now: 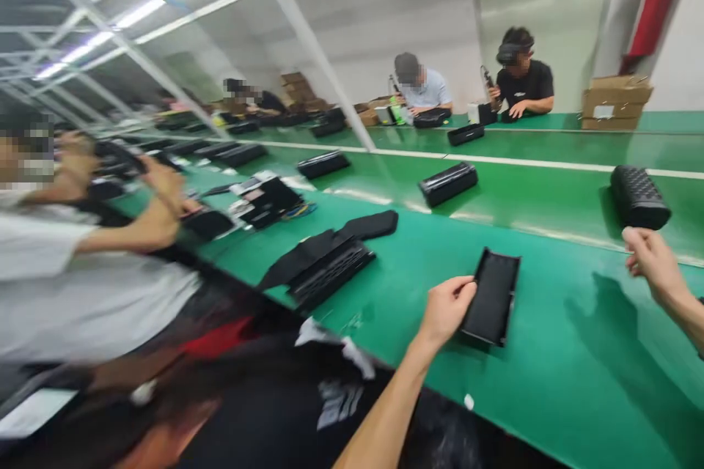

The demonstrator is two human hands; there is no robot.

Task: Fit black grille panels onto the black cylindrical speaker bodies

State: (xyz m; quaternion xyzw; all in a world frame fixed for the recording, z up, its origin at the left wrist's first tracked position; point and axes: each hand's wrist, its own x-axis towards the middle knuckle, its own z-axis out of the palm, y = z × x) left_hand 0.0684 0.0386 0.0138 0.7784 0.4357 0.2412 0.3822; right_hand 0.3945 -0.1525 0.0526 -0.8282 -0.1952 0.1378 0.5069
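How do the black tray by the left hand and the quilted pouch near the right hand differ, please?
The black tray lies open, showing a smooth dark lining, while the quilted pouch looks closed, with diamond stitching. The tray is flat; the pouch rounded and bulkier. The left hand is at the tray's edge; the right hand is apart from the pouch. Both are black, on the green bench top.

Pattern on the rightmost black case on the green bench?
Diamond quilting on the black case, shown best in the head view.
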